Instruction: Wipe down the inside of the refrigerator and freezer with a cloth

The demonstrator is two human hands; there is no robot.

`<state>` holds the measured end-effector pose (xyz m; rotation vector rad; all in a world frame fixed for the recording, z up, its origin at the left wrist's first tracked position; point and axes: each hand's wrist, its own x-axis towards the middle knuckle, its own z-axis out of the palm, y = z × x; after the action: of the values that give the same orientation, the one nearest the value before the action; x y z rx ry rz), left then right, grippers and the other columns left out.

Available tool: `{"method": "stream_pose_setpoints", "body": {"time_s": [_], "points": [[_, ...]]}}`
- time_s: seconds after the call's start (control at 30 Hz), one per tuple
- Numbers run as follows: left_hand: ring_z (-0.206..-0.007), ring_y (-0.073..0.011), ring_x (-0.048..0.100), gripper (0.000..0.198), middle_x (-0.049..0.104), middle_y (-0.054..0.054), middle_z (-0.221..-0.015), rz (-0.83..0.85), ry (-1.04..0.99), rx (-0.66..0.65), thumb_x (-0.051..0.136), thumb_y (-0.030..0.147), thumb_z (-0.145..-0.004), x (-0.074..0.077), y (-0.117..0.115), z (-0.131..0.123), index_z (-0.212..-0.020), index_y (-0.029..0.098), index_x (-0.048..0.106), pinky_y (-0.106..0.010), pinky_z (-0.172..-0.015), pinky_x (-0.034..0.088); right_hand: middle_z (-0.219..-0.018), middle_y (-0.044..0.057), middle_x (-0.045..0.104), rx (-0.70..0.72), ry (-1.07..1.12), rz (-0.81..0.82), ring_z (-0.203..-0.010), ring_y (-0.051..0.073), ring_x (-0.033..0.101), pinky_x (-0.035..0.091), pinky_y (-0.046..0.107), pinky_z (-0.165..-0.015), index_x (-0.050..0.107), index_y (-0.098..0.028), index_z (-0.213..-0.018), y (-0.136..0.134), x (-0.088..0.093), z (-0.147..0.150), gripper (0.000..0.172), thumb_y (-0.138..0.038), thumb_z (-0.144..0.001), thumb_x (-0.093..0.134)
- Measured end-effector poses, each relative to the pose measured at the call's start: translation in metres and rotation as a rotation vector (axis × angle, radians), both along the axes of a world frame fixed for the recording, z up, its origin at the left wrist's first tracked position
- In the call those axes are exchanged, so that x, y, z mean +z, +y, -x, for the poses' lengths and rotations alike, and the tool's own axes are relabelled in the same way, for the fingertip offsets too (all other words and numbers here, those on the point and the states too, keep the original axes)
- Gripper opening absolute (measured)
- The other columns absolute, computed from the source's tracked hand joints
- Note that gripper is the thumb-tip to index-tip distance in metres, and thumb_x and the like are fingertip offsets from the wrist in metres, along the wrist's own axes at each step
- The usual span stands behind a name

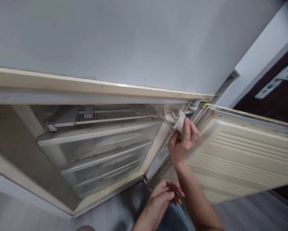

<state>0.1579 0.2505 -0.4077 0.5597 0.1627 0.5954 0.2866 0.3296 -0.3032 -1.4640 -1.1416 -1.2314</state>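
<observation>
My right hand (183, 141) is closed around a crumpled whitish cloth (179, 120) at the upper hinge-side edge of a freezer's opening. Part of the cloth sticks out beyond my fingers, near the frame (162, 136). Lower down, in front of the opening, my left hand (162, 195) hangs with its fingers apart and loosely curled, holding nothing. To the right the cream freezer door (245, 154) stands wide open, its ribbed inner panel facing me. Inside are a wire shelf (105, 114) and several clear-fronted drawers (110, 144) stacked below it.
A pale top surface (124, 41) with a cream front edge (86, 81) lies above the compartment. A dark room door (274, 93) with a metal handle (276, 81) is at the far right. Below is a grey wood-look floor (249, 208), with a blue rounded thing (171, 219) beneath my hands.
</observation>
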Motion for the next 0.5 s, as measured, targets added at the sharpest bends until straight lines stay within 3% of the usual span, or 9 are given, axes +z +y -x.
{"method": "stream_pose_setpoints", "body": {"time_s": [0.1, 0.17, 0.3, 0.4, 0.5], "points": [[-0.067, -0.0128, 0.060, 0.027, 0.071, -0.008, -0.084, -0.013, 0.018, 0.000, 0.063, 0.021, -0.063, 0.003, 0.001, 0.000, -0.089, 0.013, 0.063, -0.028, -0.066, 0.033, -0.140, 0.019, 0.042, -0.087, 0.004, 0.027, -0.133, 0.030, 0.039, 0.037, 0.054, -0.101, 0.030, -0.016, -0.146, 0.030, 0.019, -0.008, 0.053, -0.023, -0.094, 0.027], [-0.068, -0.0132, 0.060, 0.028, 0.071, -0.008, -0.085, -0.014, 0.028, 0.008, 0.062, 0.021, -0.064, 0.005, 0.002, 0.002, -0.090, 0.013, 0.063, -0.029, -0.068, 0.034, -0.144, 0.021, 0.037, -0.124, 0.005, 0.074, -0.140, 0.030, 0.027, 0.035, 0.054, -0.104, 0.026, -0.011, -0.147, 0.055, 0.016, -0.017, 0.053, -0.025, -0.096, 0.025], [-0.068, -0.0131, 0.059, 0.029, 0.070, -0.007, -0.086, -0.017, 0.051, 0.019, 0.062, 0.022, -0.064, 0.004, 0.004, 0.005, -0.092, 0.013, 0.062, -0.029, -0.068, 0.034, -0.148, 0.019, 0.034, -0.171, -0.005, 0.108, -0.146, 0.028, 0.005, 0.028, 0.054, -0.110, 0.027, -0.008, -0.147, 0.080, -0.014, -0.029, 0.053, -0.022, -0.096, 0.029], [-0.069, -0.0131, 0.059, 0.030, 0.070, -0.008, -0.086, -0.029, 0.054, 0.022, 0.061, 0.022, -0.064, 0.001, 0.005, 0.005, -0.093, 0.014, 0.062, -0.029, -0.068, 0.034, -0.150, 0.018, 0.032, -0.149, 0.009, 0.132, -0.146, 0.027, 0.001, 0.026, 0.054, -0.111, 0.029, -0.010, -0.147, 0.075, -0.039, -0.029, 0.053, -0.019, -0.095, 0.029], [-0.068, -0.0128, 0.059, 0.030, 0.070, -0.008, -0.085, -0.024, 0.049, 0.017, 0.061, 0.021, -0.065, 0.000, 0.004, 0.004, -0.093, 0.013, 0.062, -0.028, -0.067, 0.034, -0.150, 0.023, 0.030, -0.105, 0.038, 0.158, -0.146, 0.027, 0.002, 0.026, 0.053, -0.112, 0.026, -0.004, -0.147, 0.068, -0.061, -0.030, 0.054, -0.021, -0.095, 0.029]]}}
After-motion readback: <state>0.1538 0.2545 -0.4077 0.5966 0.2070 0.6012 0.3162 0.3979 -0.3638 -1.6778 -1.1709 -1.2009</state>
